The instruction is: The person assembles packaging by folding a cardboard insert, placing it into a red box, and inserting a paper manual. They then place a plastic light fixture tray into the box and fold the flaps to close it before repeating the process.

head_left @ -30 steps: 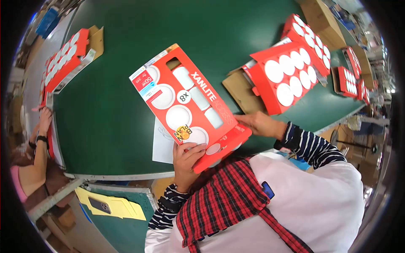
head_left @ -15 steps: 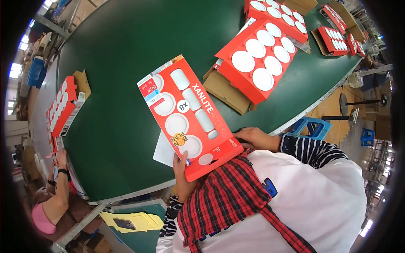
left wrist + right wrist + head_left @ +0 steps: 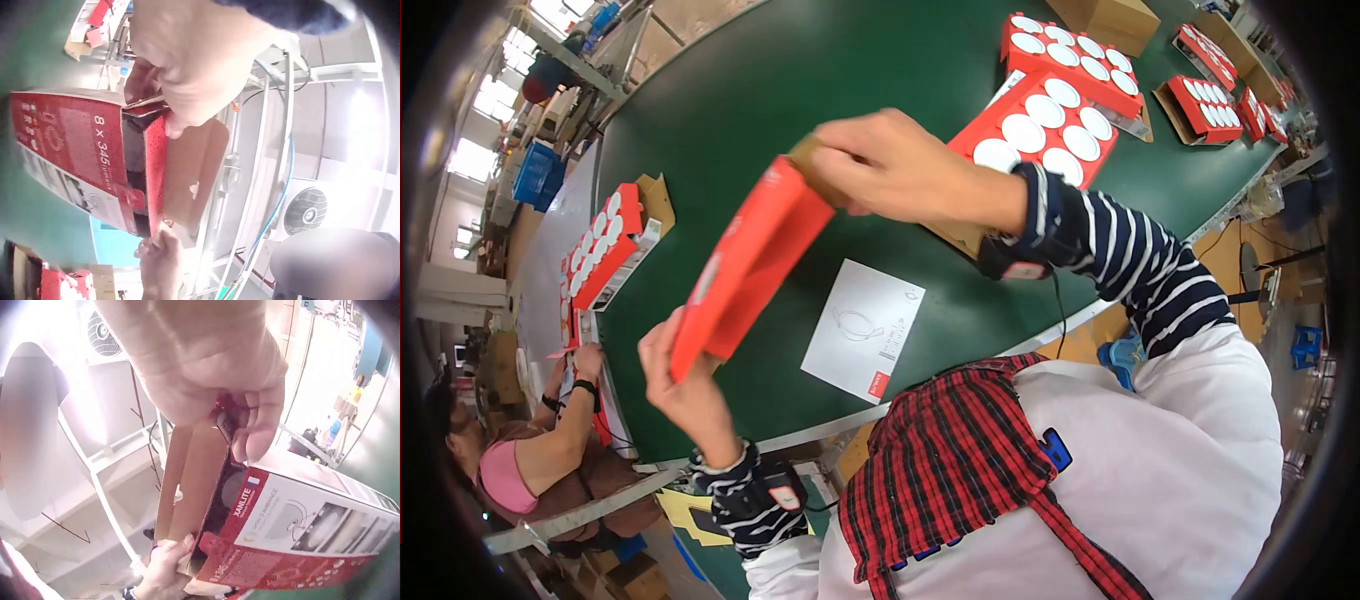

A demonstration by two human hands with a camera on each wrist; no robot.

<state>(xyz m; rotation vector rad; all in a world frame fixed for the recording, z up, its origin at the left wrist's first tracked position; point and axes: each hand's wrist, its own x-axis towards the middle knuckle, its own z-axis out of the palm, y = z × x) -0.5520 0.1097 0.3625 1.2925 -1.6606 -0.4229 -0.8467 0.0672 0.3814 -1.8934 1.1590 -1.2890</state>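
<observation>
A red XANLITE carton [image 3: 750,260] is held tilted above the green table, its open end turned toward the body. My left hand [image 3: 685,390] grips its lower left end. Across from it, my right hand [image 3: 900,165] pinches the upper right end near a brown cardboard flap. In the left wrist view, the thumb and fingers of my left hand [image 3: 194,69] close on the edge of the opening. The right wrist view shows my right hand [image 3: 200,362] likewise on the rim, with the brown flap [image 3: 187,481] folded outward. Dark space shows inside the opening.
A white leaflet [image 3: 865,330] with a line drawing lies on the table [image 3: 750,100]. Red boxes with white discs [image 3: 1050,130] stand at the right, and more [image 3: 605,250] at the left edge. Another person [image 3: 530,450] works at the left.
The carton has been raised from its face-up position and turned on edge. My right hand has moved from its lower corner to the upper end, and the leaflet is now uncovered.
</observation>
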